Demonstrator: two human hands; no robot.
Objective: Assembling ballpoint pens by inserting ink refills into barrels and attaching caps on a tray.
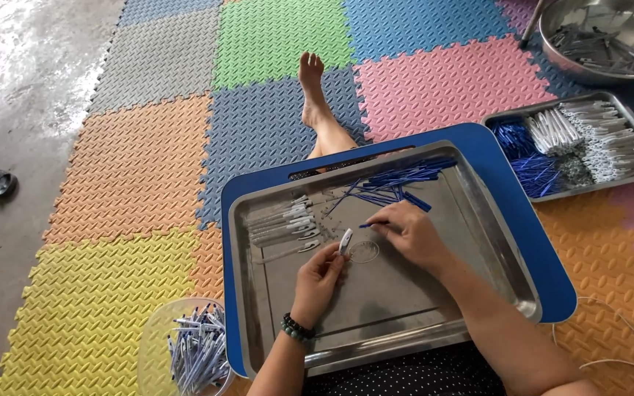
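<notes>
Blue refills (pixel 398 180) on a silver tray (pixel 478 220), blue board (pixel 530 220) beneath

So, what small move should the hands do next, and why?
Probably bring the right hand toward the left hand and slide the thin blue refill into the white pen barrel. The refill's tip already points at the barrel, and both are lifted above the steel tray.

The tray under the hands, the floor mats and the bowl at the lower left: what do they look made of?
The tray looks like metal, likely steel: grey, dull shine, raised rolled rim. The floor mats look like foam: bright matte squares with embossed ridges and interlocking toothed edges. The bowl looks like clear plastic: the yellow mat shows through its wall.
</notes>
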